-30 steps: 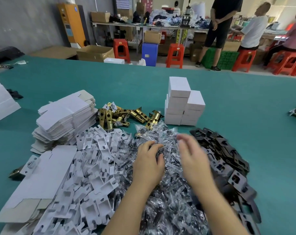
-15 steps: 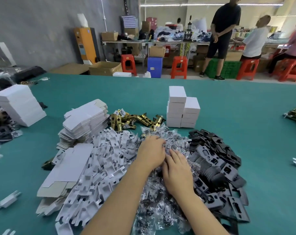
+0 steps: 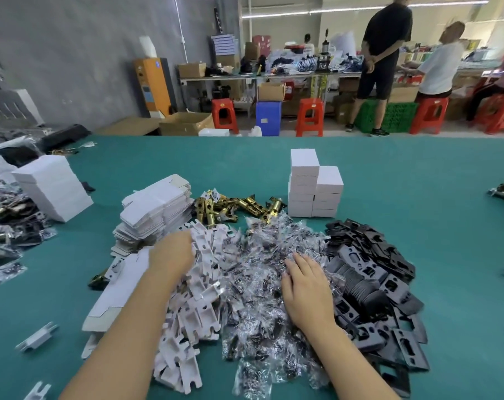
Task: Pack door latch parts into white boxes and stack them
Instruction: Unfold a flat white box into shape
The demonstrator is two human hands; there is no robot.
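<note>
The left hand (image 3: pixel 174 255) sits left of centre in the frame, blurred, its fingers buried in the pile of white card inserts (image 3: pixel 198 298); whether it grips anything I cannot tell. The right hand (image 3: pixel 307 287) lies a little right of centre, palm down with the fingers spread flat on the heap of small clear bags (image 3: pixel 262 284), closed on nothing that shows.

The bags fill the middle of the frame between the two hands and run down to the lower edge. Just right of the right hand, touching the bags, is a mound of black plates (image 3: pixel 374 278). Above the bags, toward the centre, lie the brass latches (image 3: pixel 230 206), well beyond both hands. To their right, at centre, stand the finished white boxes (image 3: pixel 314 189) in two stacks side by side, the left one taller. To the left of the latches, above the left hand, is a stack of flat unfolded boxes (image 3: pixel 155 212), and one flat box blank (image 3: pixel 121 287) lies just left of the left forearm. All of it rests on the green table (image 3: pixel 418 183). A second block of white boxes (image 3: pixel 53 187) sits at the far left.
</note>
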